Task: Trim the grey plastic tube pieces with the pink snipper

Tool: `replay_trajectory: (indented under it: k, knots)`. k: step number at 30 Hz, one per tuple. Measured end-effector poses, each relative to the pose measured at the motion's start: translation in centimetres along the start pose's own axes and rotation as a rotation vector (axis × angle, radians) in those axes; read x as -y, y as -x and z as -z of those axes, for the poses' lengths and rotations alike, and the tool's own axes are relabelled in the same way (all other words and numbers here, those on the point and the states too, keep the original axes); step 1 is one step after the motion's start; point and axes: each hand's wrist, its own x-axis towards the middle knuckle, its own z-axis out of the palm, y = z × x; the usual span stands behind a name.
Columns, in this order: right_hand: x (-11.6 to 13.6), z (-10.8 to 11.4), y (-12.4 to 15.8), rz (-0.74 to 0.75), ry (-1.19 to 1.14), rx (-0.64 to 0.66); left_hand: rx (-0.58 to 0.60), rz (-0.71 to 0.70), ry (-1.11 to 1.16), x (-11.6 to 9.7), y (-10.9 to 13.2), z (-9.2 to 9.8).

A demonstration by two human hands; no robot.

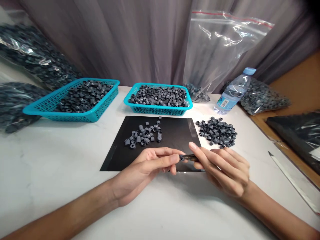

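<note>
Between the thumb and fingers of my left hand (155, 161) is a small dark grey plastic ring (181, 157). My right hand (222, 165) is closed around a slim metal tool (191, 157) that looks like pliers or cutters; most of it is hidden by the fingers. The tool's tip meets the ring at its right side. Both hands are over the near edge of a black mat (117, 156). Beyond them on the mat lies a loose group of grey rings (143, 135), and to the right of the mat a denser heap of grey rings (218, 131).
Two blue baskets (157, 110) (97, 115) full of grey parts stand at the back. A clear zip bag (212, 50), a water bottle (233, 93) and a filled bag (265, 98) are behind right. More filled bags (20, 103) lie left. A white pointed strip (292, 181) lies right.
</note>
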Motion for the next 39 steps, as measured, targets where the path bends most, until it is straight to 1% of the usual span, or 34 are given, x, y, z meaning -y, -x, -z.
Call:
replay_trajectory:
  k: [12,26,32,39]
  knots:
    - [-0.15,0.06,-0.08,0.013,0.008,-0.015,0.005,-0.004,0.002,-0.16,-0.01,-0.18]
    - [-0.05,0.12,-0.02,0.002,0.014,0.004,0.000,-0.006,-0.013,-0.05,0.06,-0.07]
    - [-0.08,0.23,-0.19,0.014,0.015,-0.006,0.001,0.001,-0.009,-0.01,0.04,0.05]
    - [0.03,-0.08,0.04,-0.016,-0.017,-0.021,0.019,0.008,0.017,0.03,-0.05,0.03]
